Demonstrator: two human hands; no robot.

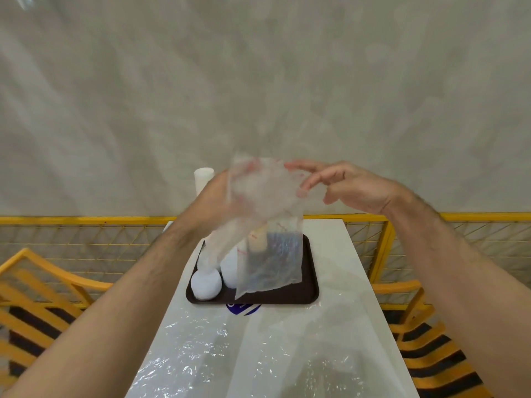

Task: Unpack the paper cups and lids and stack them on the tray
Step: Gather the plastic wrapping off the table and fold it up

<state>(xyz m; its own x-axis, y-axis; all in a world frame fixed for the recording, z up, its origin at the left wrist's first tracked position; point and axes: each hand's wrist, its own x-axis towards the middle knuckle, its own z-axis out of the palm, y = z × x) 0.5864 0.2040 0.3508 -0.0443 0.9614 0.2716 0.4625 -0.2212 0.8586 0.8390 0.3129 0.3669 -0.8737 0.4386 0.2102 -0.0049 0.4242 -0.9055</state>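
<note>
A clear plastic bag [268,225] hangs in the air above the dark brown tray [311,285]. My left hand [214,199] grips the bag's upper left part, mostly hidden behind the plastic. My right hand [342,186] pinches its top right edge with fingertips. On the tray's left side stand white stacks [206,285] of cups or lids, partly veiled by the bag; another white stack [232,271] sits beside it. A tall white cup stack [203,179] rises behind my left hand.
The tray rests on a narrow white table [336,254]. Crumpled clear plastic wrap [230,354] lies on the table's near end, over a blue printed item [242,308]. Yellow chairs [43,297] flank both sides, and a yellow wire fence [86,231] runs behind.
</note>
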